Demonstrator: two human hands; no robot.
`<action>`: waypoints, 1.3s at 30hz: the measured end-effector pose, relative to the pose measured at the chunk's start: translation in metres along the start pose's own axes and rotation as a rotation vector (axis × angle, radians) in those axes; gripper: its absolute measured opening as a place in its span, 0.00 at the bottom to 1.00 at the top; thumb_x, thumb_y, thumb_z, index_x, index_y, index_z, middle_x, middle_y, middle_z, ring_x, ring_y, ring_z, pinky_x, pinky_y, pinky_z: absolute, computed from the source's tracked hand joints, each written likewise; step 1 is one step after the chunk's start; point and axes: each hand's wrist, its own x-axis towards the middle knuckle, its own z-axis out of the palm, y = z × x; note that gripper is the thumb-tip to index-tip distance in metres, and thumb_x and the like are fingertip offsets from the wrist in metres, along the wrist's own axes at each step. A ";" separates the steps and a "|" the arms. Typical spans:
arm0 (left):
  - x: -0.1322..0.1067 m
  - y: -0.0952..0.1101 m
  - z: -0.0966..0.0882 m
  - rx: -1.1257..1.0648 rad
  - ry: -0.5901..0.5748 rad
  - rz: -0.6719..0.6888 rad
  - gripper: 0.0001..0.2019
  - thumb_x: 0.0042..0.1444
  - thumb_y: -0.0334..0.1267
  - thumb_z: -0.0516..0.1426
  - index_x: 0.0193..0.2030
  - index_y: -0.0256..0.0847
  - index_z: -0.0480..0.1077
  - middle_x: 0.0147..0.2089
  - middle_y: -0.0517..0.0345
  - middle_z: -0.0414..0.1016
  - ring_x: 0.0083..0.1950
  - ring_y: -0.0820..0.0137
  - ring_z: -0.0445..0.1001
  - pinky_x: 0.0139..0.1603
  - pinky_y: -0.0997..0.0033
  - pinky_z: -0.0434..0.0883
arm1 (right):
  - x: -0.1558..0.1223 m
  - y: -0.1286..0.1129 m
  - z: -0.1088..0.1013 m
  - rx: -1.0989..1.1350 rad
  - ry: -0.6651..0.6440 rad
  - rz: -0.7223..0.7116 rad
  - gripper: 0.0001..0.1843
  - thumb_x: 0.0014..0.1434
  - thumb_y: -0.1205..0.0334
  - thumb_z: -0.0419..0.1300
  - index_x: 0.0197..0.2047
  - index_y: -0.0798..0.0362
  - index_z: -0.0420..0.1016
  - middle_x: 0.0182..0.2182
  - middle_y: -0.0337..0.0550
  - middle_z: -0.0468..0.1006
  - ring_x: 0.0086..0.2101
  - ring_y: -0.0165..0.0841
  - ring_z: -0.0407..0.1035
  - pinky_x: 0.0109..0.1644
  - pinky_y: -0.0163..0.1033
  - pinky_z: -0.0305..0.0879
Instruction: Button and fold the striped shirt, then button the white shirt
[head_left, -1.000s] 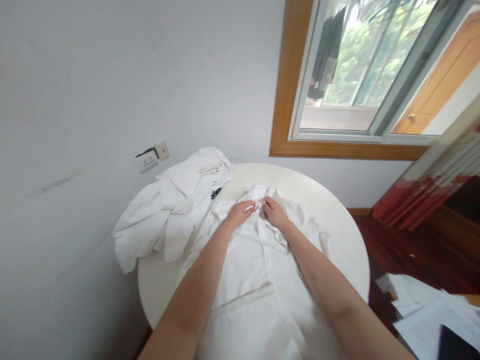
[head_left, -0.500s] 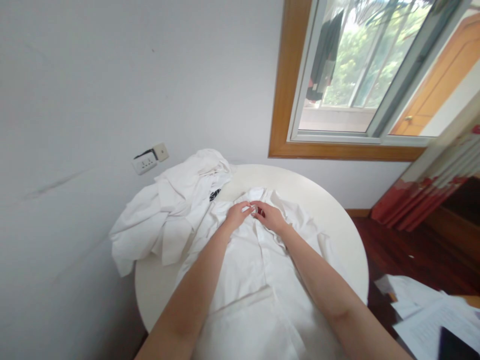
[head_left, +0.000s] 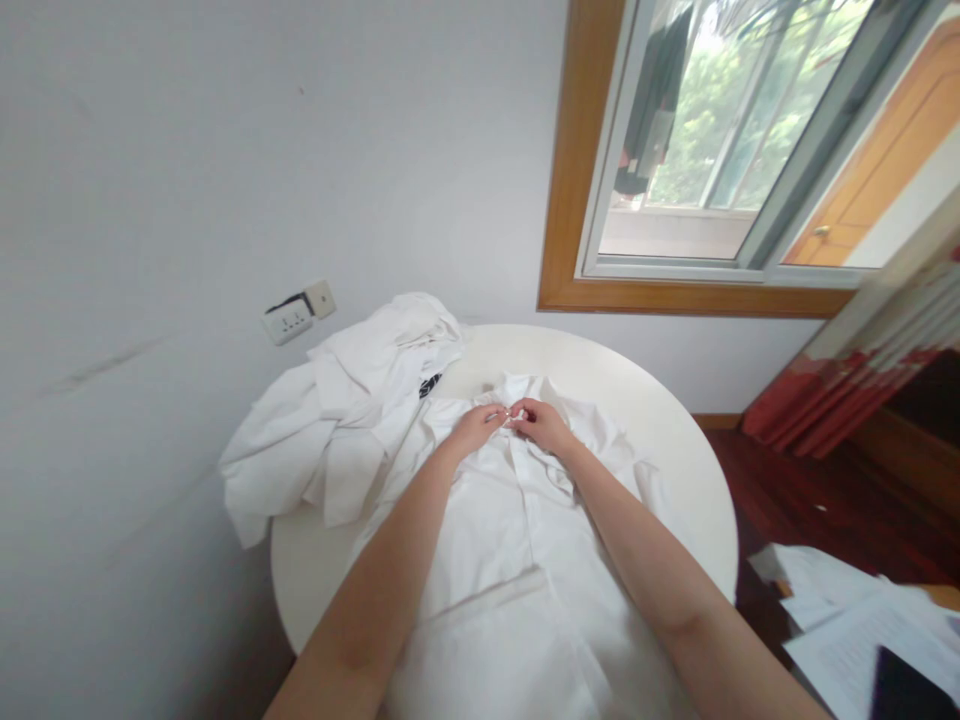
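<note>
A white coat lies spread over the round table, its collar end away from me. A front placket runs down its middle, and a large patch pocket shows at the near end. My left hand pinches the cloth on the left of the placket near the collar. Close against it, my right hand has its fingertips closed on the right side of the same opening. Both sets of fingertips nearly meet. Any button between them is too small to make out.
Bunched white cloth hangs over the left edge of the white round table. A wall socket is behind it. Papers and a dark flat object lie at lower right. A window and a red-white curtain stand beyond.
My fingertips have shifted slightly and drawn closer together at the collar. My right fingers are more bent around the cloth. The coat otherwise lies as before.
</note>
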 end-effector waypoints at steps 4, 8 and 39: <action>0.002 0.004 0.000 -0.112 0.111 -0.078 0.16 0.54 0.47 0.50 0.37 0.39 0.73 0.39 0.57 0.76 0.42 0.67 0.72 0.46 0.70 0.66 | 0.004 0.005 0.002 0.173 0.036 0.009 0.13 0.48 0.51 0.61 0.32 0.51 0.69 0.19 0.31 0.67 0.20 0.25 0.58 0.24 0.30 0.52; 0.003 0.004 -0.003 -0.125 0.279 -0.153 0.15 0.56 0.47 0.48 0.35 0.39 0.70 0.28 0.60 0.71 0.32 0.71 0.69 0.35 0.73 0.66 | 0.008 0.011 -0.002 0.336 0.143 0.068 0.14 0.46 0.51 0.62 0.31 0.50 0.65 0.20 0.32 0.68 0.21 0.27 0.62 0.25 0.30 0.55; -0.039 0.037 0.010 0.289 0.102 0.125 0.08 0.57 0.37 0.54 0.42 0.41 0.72 0.41 0.54 0.76 0.45 0.66 0.72 0.49 0.66 0.66 | 0.005 0.006 -0.019 0.116 0.602 0.160 0.14 0.56 0.49 0.51 0.36 0.52 0.63 0.23 0.35 0.68 0.24 0.29 0.62 0.29 0.32 0.58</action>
